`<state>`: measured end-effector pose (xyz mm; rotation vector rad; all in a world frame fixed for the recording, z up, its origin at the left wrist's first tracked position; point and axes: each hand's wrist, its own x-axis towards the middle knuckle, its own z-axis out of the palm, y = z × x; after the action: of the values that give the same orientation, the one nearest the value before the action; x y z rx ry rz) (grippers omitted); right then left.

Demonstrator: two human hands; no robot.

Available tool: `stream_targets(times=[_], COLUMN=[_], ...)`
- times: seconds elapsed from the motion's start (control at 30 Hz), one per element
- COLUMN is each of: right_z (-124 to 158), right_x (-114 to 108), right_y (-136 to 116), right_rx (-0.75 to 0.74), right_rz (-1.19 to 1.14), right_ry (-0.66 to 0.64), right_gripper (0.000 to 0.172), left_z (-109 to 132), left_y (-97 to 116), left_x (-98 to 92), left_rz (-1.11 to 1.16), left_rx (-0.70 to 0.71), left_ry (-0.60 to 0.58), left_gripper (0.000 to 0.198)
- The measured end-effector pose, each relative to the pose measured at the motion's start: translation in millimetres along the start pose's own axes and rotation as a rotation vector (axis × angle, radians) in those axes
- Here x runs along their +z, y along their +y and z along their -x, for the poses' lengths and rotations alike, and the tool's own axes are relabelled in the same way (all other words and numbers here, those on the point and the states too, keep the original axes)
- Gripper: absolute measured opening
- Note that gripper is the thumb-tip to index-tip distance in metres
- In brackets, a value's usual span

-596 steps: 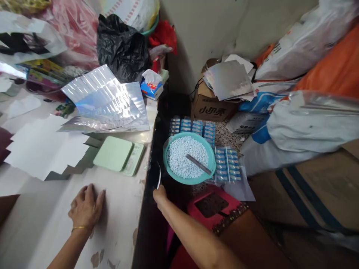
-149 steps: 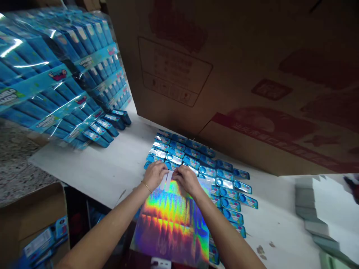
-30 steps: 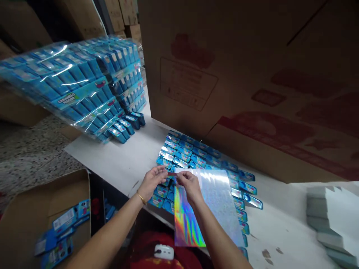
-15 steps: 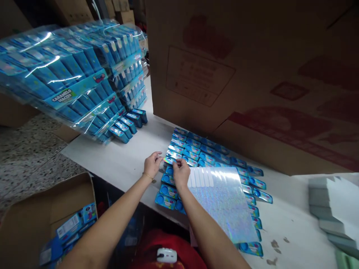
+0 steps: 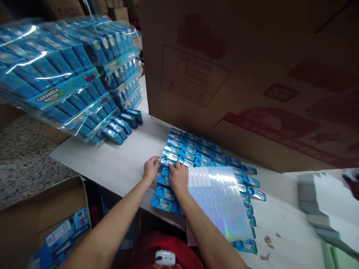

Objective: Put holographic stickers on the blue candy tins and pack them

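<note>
My right hand (image 5: 179, 177) rests over the rows of small blue candy boxes (image 5: 187, 148), its fingertips pressing on the left end of one box (image 5: 167, 162) with a shiny strip on its top. Just to the left, my left hand (image 5: 151, 168) has its fingers bent and a little apart, the tips beside that box's end; nothing shows between them. A sheet of shiny holographic stickers (image 5: 221, 205) lies across the boxes under my right forearm. Pale strips (image 5: 199, 176) show at its upper left part, near my right wrist.
Clear-wrapped packs of blue boxes (image 5: 67, 74) stand at the left, with several loose boxes (image 5: 117, 129) before them. A large cardboard carton (image 5: 213, 74) walls off the back. An open carton (image 5: 36, 209) sits at lower left. Folded grey-white card (image 5: 316, 205) lies at right.
The shiny strip held between both hands now lies on the box. My right fingers have gone from pinching to pressing down, while my left hand has drawn slightly back. The view has shifted slightly.
</note>
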<state>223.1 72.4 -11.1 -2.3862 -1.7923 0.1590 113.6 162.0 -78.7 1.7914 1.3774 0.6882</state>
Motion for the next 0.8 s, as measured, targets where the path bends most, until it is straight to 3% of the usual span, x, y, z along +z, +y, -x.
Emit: stream_targets(times=[0.1,0.2,0.37,0.5,0.6,0.7,0.8], right_z=[3.2,6.6,26.7,44.8,50.4,44.9,34.7], right_x=[-5.4,-11.6,-27.8,-47.8,-58.0,-56.1,-45.2], right_y=[4.2,15.1,62.6,124.4,171.2,199.2,205.2], right_rx=[-0.083,-0.122,-0.04,0.033,0.133,0.062,-0.04], right_rz=[0.035,-0.033,-0.298,-0.417,-0.379,-0.295,-0.13], right_ry=[-0.066,-0.059,0.239,0.453,0.496,0.345,0.134], right_gripper=[0.038,0.037,0.036,0.032,0.029,0.027,0.028], left_z=[0.6,3.3,10.0,12.4,21.4,39.0,54.0], left_y=[1.0,5.6,1.8,6.7,41.4,92.1,127.8], left_x=[-3.4,-8.5,-11.7,-16.3,-8.6,22.2,63.6], left_rz=[-0.037,-0.06,-0.132,-0.231,-0.232,-0.298,-0.452], left_rx=[0.041,0.086,0.276,0.284,0.284,0.506,0.525], left_ry=[-0.023,-0.034,-0.155,0.003,0.115,-0.097,-0.241], left_gripper=[0.024,0.032,0.044,0.038,0.036,0.034,0.046])
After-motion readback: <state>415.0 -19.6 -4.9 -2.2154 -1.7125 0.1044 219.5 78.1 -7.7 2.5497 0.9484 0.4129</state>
